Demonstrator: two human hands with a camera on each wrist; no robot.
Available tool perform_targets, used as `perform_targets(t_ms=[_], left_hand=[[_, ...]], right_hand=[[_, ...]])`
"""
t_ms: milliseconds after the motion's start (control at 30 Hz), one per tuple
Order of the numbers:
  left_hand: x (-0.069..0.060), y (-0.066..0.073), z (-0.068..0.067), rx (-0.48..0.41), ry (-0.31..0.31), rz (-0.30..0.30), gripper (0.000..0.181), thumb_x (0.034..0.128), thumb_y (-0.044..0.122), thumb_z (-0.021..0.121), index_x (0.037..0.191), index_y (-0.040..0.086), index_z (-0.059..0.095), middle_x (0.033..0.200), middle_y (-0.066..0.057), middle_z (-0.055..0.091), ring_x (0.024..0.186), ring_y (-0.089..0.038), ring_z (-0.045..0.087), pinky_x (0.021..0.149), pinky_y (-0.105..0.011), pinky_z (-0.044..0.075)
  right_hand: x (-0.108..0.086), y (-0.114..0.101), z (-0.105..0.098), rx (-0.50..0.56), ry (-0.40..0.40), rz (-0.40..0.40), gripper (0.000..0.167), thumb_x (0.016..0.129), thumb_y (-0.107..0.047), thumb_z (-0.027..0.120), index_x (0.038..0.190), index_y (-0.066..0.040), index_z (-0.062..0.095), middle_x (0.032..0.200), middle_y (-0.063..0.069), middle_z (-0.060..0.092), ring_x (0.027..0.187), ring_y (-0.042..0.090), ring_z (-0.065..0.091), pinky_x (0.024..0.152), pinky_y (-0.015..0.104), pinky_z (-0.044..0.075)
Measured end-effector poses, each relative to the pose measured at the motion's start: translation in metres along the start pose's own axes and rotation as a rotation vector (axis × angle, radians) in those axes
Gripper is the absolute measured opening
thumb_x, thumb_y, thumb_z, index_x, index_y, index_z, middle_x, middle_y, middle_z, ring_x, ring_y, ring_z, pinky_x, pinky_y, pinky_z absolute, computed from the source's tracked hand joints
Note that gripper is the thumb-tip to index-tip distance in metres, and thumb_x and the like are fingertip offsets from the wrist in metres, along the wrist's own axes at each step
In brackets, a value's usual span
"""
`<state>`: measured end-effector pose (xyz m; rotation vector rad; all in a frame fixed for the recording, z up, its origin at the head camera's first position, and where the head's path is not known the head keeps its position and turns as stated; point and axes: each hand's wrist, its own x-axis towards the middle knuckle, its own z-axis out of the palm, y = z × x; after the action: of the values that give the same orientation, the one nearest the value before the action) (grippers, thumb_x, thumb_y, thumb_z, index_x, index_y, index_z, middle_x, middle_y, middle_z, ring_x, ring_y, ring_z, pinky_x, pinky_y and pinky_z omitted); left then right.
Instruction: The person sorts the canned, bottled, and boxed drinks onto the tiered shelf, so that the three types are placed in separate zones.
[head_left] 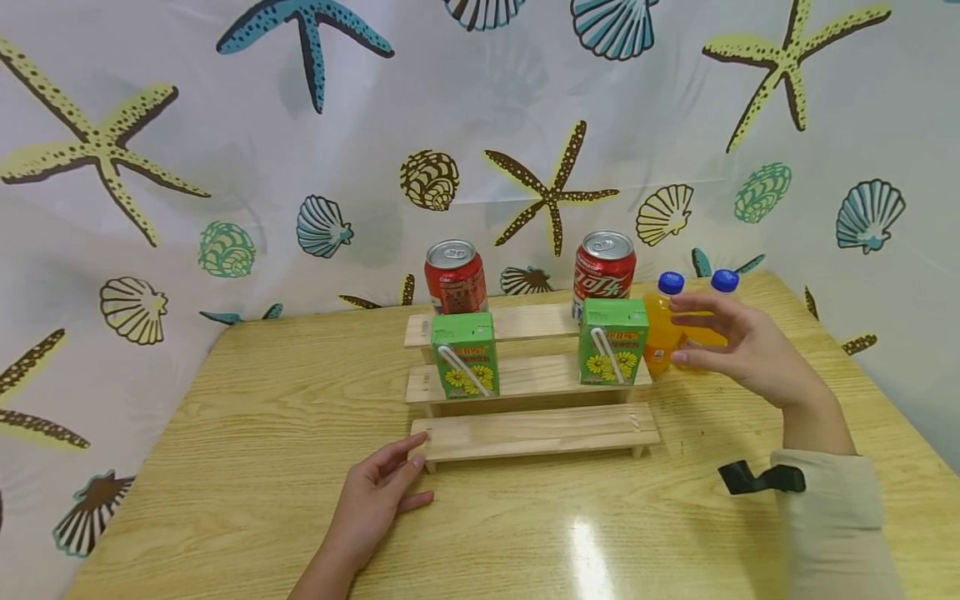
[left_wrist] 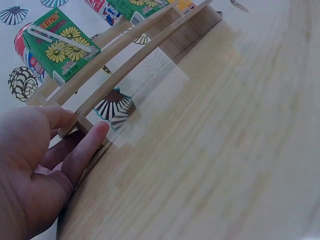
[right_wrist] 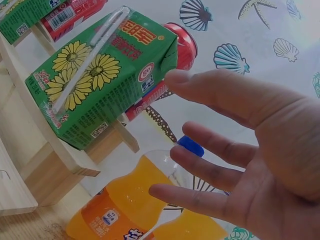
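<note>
A three-step wooden rack (head_left: 532, 429) stands on the table. My left hand (head_left: 372, 500) holds the left end of its lowest step; in the left wrist view the board end lies between thumb and fingers. My right hand (head_left: 746, 346) is raised at the rack's right side, fingers spread and slightly bent, holding nothing. Before it stand two orange drink bottles (head_left: 660, 321) with blue caps, partly hidden by the hand. On the middle step stand a left green drink carton (head_left: 466, 357) and a right green drink carton (right_wrist: 100, 75), each with a straw on its front.
A red soda can (head_left: 456, 279) stands at the left of the top step, another red soda can (head_left: 603, 271) at the right. Behind the wooden table (head_left: 300, 400) hangs a white cloth (head_left: 360, 150) printed with shells and starfish. A black strap (head_left: 761, 478) sticks out from my right sleeve.
</note>
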<state>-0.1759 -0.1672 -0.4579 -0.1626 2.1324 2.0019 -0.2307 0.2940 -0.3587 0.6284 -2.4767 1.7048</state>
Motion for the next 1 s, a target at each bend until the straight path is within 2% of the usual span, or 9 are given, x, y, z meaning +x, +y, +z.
perform_targets(t_ms=[267, 433, 567, 833, 1000], left_hand=[[0.0002, -0.0005, 0.0007, -0.001, 0.003, -0.003, 0.038, 0.0996, 0.015, 0.063, 0.138, 0.012, 0.060, 0.144, -0.008, 0.053, 0.115, -0.022, 0.062, 0.083, -0.033, 0.065], [0.0003, -0.0003, 0.0004, -0.003, 0.004, -0.004, 0.038, 0.0996, 0.014, 0.063, 0.138, 0.013, 0.060, 0.143, -0.008, 0.054, 0.115, -0.021, 0.061, 0.083, -0.034, 0.065], [0.0004, -0.0002, 0.0003, -0.003, 0.004, -0.005, 0.038, 0.0996, 0.014, 0.063, 0.138, 0.013, 0.060, 0.143, -0.009, 0.054, 0.114, -0.020, 0.062, 0.083, -0.034, 0.065], [0.0008, 0.0001, 0.0002, -0.003, 0.005, -0.006, 0.039, 0.0998, 0.014, 0.063, 0.138, 0.012, 0.060, 0.144, -0.008, 0.053, 0.114, -0.021, 0.062, 0.083, -0.033, 0.065], [0.0013, -0.0002, 0.0004, -0.003, 0.009, -0.007, 0.038, 0.0996, 0.015, 0.063, 0.138, 0.013, 0.060, 0.144, -0.008, 0.053, 0.114, -0.021, 0.062, 0.083, -0.033, 0.065]], right_hand=[[-0.0021, 0.0019, -0.0013, 0.001, -0.019, 0.051, 0.055, 0.091, -0.003, 0.072, 0.141, 0.001, 0.049, 0.146, 0.012, 0.049, 0.127, 0.011, 0.055, 0.090, 0.020, 0.061], [-0.0030, 0.0019, -0.0021, -0.059, -0.025, 0.107, 0.056, 0.091, -0.010, 0.074, 0.142, -0.004, 0.051, 0.146, 0.011, 0.050, 0.126, 0.009, 0.055, 0.092, 0.015, 0.058], [-0.0027, 0.0039, -0.0023, -0.100, -0.051, 0.101, 0.057, 0.092, -0.013, 0.074, 0.143, -0.004, 0.050, 0.147, 0.013, 0.050, 0.127, 0.010, 0.054, 0.093, 0.013, 0.055], [-0.0028, 0.0063, -0.0033, -0.101, -0.048, 0.120, 0.055, 0.092, -0.014, 0.074, 0.142, -0.005, 0.053, 0.145, 0.015, 0.052, 0.126, 0.013, 0.056, 0.095, 0.015, 0.056], [-0.0034, 0.0072, -0.0041, -0.127, -0.065, 0.117, 0.055, 0.092, -0.016, 0.074, 0.141, -0.005, 0.053, 0.143, 0.017, 0.053, 0.125, 0.010, 0.055, 0.098, 0.017, 0.054]])
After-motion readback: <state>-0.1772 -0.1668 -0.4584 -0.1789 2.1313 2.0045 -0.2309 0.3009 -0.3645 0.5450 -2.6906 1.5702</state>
